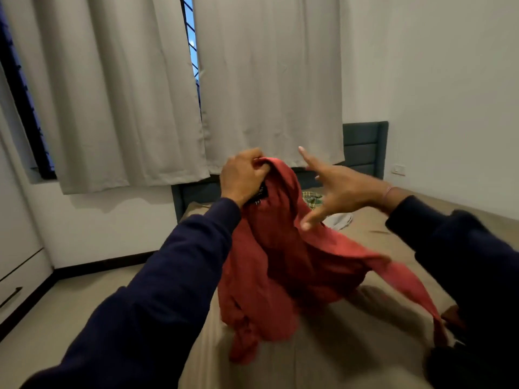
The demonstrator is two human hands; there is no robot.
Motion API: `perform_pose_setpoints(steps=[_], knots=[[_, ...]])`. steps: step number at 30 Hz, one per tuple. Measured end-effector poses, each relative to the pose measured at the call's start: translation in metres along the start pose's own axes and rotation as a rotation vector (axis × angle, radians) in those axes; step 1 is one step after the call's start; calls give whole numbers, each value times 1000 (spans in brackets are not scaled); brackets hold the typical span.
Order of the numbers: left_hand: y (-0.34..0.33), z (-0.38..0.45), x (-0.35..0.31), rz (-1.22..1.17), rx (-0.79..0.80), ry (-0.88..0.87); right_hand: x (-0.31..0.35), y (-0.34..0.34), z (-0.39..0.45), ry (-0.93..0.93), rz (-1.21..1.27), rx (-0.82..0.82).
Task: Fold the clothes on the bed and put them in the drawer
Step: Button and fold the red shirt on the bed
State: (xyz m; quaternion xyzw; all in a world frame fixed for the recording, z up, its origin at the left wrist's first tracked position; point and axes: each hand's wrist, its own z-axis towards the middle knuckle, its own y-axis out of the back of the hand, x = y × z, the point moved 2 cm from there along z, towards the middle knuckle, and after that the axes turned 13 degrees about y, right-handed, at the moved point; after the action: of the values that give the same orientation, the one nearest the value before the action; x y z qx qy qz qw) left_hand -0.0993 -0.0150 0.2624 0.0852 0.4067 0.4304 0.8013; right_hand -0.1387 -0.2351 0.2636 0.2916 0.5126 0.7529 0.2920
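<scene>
Grey curtains (pixel 126 88) over barred window (pixel 192 46), white walls (pixel 435 80); dark padded headboard (pixel 363 148), pale floor (pixel 56 318)

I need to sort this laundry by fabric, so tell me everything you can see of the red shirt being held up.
The red shirt of thin, soft-looking woven cloth hangs crumpled and unfolded above the tan-sheeted bed. The left hand grips it at the collar, where a dark label shows. One long sleeve trails down to the right. The open right hand is beside it; contact is unclear.

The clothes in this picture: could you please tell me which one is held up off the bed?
The red shirt, gripped at its collar by the left hand. The green checked garment and the white one lie on the bed.
</scene>
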Motion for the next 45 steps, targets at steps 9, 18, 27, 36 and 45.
perform_pose_setpoints(steps=[9,18,27,36,45], knots=[[-25,-48,60,399,149,-39,-8,-1,5,76,-333,-373],[3,-47,85,-266,-38,603,-66,-3,-10,-249,-210,-419],[71,-13,-10,-834,217,769,-16,63,-22,-281,859,-622],[139,-8,-128,-1192,163,302,66,138,-40,41,1420,-831],[54,42,-124,-823,128,293,39,118,20,-49,1282,-862]])
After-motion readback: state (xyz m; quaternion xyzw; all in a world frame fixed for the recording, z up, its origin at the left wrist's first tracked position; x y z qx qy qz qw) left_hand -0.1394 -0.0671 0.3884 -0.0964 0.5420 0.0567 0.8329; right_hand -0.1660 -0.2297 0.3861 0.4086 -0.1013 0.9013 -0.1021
